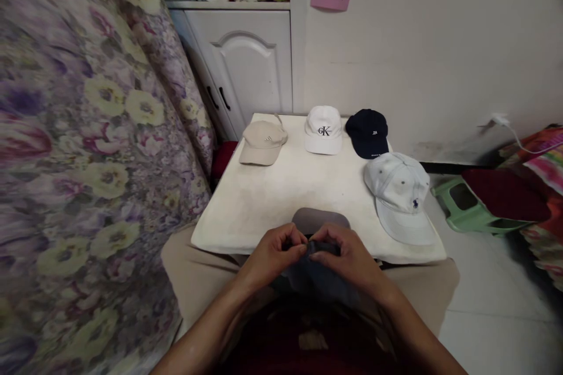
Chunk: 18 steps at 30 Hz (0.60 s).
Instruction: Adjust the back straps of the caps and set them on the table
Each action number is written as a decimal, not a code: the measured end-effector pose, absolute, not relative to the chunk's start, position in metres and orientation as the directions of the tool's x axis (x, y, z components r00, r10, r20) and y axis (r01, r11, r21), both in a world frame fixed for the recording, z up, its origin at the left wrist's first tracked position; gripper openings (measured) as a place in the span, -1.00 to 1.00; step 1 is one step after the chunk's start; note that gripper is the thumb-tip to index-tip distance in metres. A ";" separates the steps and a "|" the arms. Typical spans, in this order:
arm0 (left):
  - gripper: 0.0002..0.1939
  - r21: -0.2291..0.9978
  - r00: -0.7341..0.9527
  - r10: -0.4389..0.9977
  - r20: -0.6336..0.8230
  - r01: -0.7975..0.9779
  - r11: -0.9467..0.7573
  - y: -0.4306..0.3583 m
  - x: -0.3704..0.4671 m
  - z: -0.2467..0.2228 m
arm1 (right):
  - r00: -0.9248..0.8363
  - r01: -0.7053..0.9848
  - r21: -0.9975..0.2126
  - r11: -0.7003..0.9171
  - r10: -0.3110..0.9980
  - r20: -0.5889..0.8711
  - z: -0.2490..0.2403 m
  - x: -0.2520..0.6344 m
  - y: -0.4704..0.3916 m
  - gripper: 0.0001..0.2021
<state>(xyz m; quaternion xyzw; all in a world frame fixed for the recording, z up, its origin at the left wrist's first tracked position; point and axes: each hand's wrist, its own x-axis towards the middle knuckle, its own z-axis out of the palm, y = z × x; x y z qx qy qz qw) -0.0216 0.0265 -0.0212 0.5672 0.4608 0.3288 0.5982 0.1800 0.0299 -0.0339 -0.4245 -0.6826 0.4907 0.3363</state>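
At the near edge of the table, in my lap, is a dark blue-grey cap whose grey brim points away from me over the tabletop. My left hand pinches the dark band at the cap's back edge between thumb and fingers. Close beside it, my right hand also has its fingers closed on that band. The fingers hide the exact spot where they meet. Much of the crown lies in shadow below my hands.
On the cream-covered table stand a beige cap, a white cap, a navy cap and a pale denim cap. A floral curtain hangs at left. A green stool with a dark red cover stands at right.
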 end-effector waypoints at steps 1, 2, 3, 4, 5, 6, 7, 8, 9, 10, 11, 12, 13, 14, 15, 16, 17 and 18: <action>-0.75 0.981 0.363 0.915 -0.179 0.139 0.137 0.027 -0.022 -0.020 | -0.420 0.253 -0.955 0.156 0.907 0.037 -0.033 0.181 0.030 -0.90; -0.76 0.980 0.367 0.912 -0.181 0.146 0.135 0.027 -0.022 -0.020 | -0.425 0.258 -0.954 0.155 0.905 0.032 -0.033 0.181 0.030 -0.91; -0.76 0.980 0.372 0.910 -0.181 0.150 0.134 0.027 -0.022 -0.019 | -0.427 0.264 -0.952 0.156 0.904 0.029 -0.032 0.182 0.030 -0.91; -0.76 0.980 0.375 0.909 -0.181 0.148 0.134 0.027 -0.022 -0.019 | -0.427 0.272 -0.949 0.157 0.904 0.027 -0.032 0.182 0.030 -0.91; -0.75 0.980 0.377 0.908 -0.182 0.141 0.137 0.027 -0.022 -0.019 | -0.423 0.280 -0.947 0.156 0.906 0.024 -0.032 0.182 0.030 -0.91; -0.75 0.981 0.376 0.908 -0.184 0.134 0.143 0.027 -0.022 -0.019 | -0.419 0.286 -0.946 0.151 0.908 0.018 -0.032 0.183 0.030 -0.90; -0.74 0.980 0.374 0.908 -0.187 0.128 0.149 0.027 -0.022 -0.020 | -0.419 0.287 -0.947 0.144 0.908 0.011 -0.032 0.183 0.030 -0.90; -0.74 0.981 0.371 0.909 -0.188 0.123 0.153 0.027 -0.022 -0.020 | -0.421 0.286 -0.948 0.137 0.907 0.004 -0.031 0.183 0.030 -0.90; -0.74 0.981 0.370 0.910 -0.187 0.118 0.154 0.028 -0.023 -0.021 | -0.424 0.282 -0.950 0.131 0.906 -0.001 -0.031 0.183 0.031 -0.90; -0.74 0.982 0.371 0.910 -0.186 0.112 0.155 0.028 -0.023 -0.022 | -0.428 0.278 -0.952 0.127 0.904 -0.005 -0.031 0.183 0.031 -0.90; -0.74 0.982 0.374 0.909 -0.184 0.105 0.156 0.029 -0.023 -0.022 | -0.434 0.275 -0.953 0.126 0.901 -0.006 -0.031 0.184 0.031 -0.90; -0.74 0.983 0.378 0.907 -0.184 0.099 0.157 0.029 -0.023 -0.023 | -0.438 0.274 -0.953 0.129 0.899 -0.004 -0.031 0.184 0.032 -0.90; -0.74 0.982 0.381 0.906 -0.185 0.095 0.161 0.030 -0.023 -0.023 | -0.441 0.276 -0.952 0.135 0.898 -0.001 -0.031 0.184 0.032 -0.90; -0.73 0.982 0.380 0.906 -0.188 0.089 0.167 0.030 -0.022 -0.023 | -0.442 0.279 -0.950 0.141 0.897 0.004 -0.031 0.185 0.033 -0.90; -0.74 0.981 0.377 0.906 -0.193 0.084 0.174 0.031 -0.022 -0.024 | -0.442 0.284 -0.947 0.149 0.897 0.009 -0.031 0.185 0.033 -0.89; -0.74 0.980 0.370 0.908 -0.197 0.074 0.182 0.032 -0.022 -0.023 | -0.440 0.289 -0.944 0.158 0.898 0.016 -0.031 0.185 0.033 -0.89; -0.75 0.979 0.365 0.909 -0.202 0.063 0.192 0.033 -0.021 -0.023 | -0.436 0.292 -0.942 0.168 0.899 0.025 -0.031 0.185 0.034 -0.88; -0.76 0.978 0.366 0.907 -0.209 0.053 0.204 0.033 -0.021 -0.023 | -0.432 0.293 -0.940 0.177 0.901 0.036 -0.032 0.185 0.034 -0.88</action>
